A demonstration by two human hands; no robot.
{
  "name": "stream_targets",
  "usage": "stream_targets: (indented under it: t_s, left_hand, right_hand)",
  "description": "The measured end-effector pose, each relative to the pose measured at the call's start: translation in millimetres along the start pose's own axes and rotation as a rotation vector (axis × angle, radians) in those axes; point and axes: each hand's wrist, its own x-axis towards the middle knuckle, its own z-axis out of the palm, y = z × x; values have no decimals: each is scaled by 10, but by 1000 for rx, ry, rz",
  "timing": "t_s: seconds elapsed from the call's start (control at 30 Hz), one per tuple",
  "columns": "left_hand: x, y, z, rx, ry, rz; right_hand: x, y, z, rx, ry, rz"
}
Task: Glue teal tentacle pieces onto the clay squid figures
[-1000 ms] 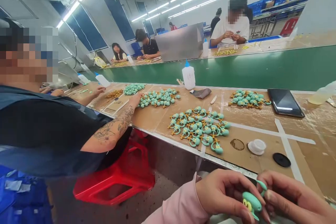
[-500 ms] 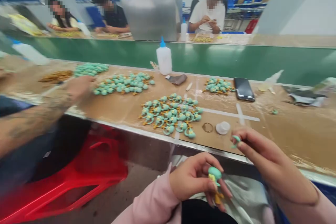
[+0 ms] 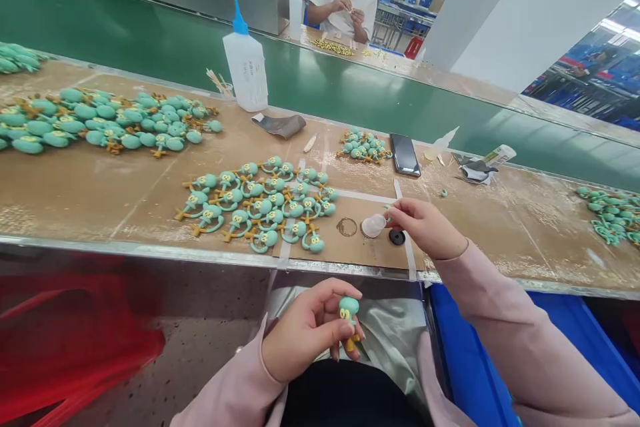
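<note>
My left hand (image 3: 315, 323) is closed round a small figurine (image 3: 349, 309) with a teal head, yellow eyes and an orange-brown lower part, held upright over my lap. Pinched between my right thumb and fingers is a small teal piece (image 3: 387, 211), mostly hidden. My right hand (image 3: 423, 223) is over the bench at a small clear plastic cup (image 3: 373, 225); whether the piece touches it I cannot tell. Beside the cup lie a black round part (image 3: 397, 237) and a brass-coloured ring (image 3: 347, 227). Several similar figurines (image 3: 260, 207) lie spread to the left.
More figurines (image 3: 105, 120) are heaped at the left, with a smaller pile (image 3: 365, 145) near a phone (image 3: 405, 155). A white bottle with a blue nozzle (image 3: 246, 67) stands at the back. Teal parts (image 3: 613, 213) lie far right. A person (image 3: 345, 0) works across the green strip (image 3: 320, 77).
My right hand has moved from the bench's front edge to the clear cup with the teal piece. My left hand still holds its figurine. The camera view has swung right and down.
</note>
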Motion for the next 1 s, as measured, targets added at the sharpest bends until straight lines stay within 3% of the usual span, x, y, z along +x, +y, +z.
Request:
stream_targets:
  t_s: [0.4, 1.0]
  left_hand:
    - [99, -16, -40, 12, 63, -1]
    - [88, -64, -55, 32, 72, 6]
  right_hand:
    - [-78, -16, 117, -97, 207, -14]
    - [-120, -3, 193, -120, 317, -44]
